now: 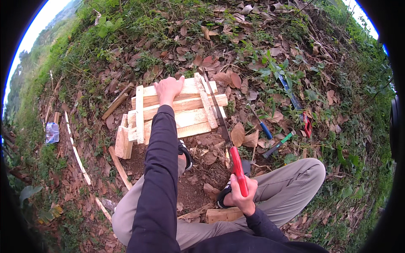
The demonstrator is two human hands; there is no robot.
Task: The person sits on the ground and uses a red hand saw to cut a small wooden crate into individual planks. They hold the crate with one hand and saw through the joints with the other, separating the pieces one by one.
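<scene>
A panel of pale wooden slats (185,120) lies in front of me, with two narrower strips running across its ends. My left hand (169,88) presses on its far slat, thumb out to the side and fingertips curled over the far edge, partly hidden. A handsaw (237,162) with a red handle is in my right hand (245,197), fingers wrapped round the grip. Its long dark blade points away from me along the panel's right end, close to the right cross strip. Whether the teeth touch the wood I cannot tell.
Right of the panel lie a blue-handled tool (265,130), a hammer (279,144) with a green and black handle, and a long blue tool (291,95) with red at its near end. Wood blocks (123,142), thin strips (75,147) and a plastic bag (52,133) are leftward. Another block (223,215) sits between my legs.
</scene>
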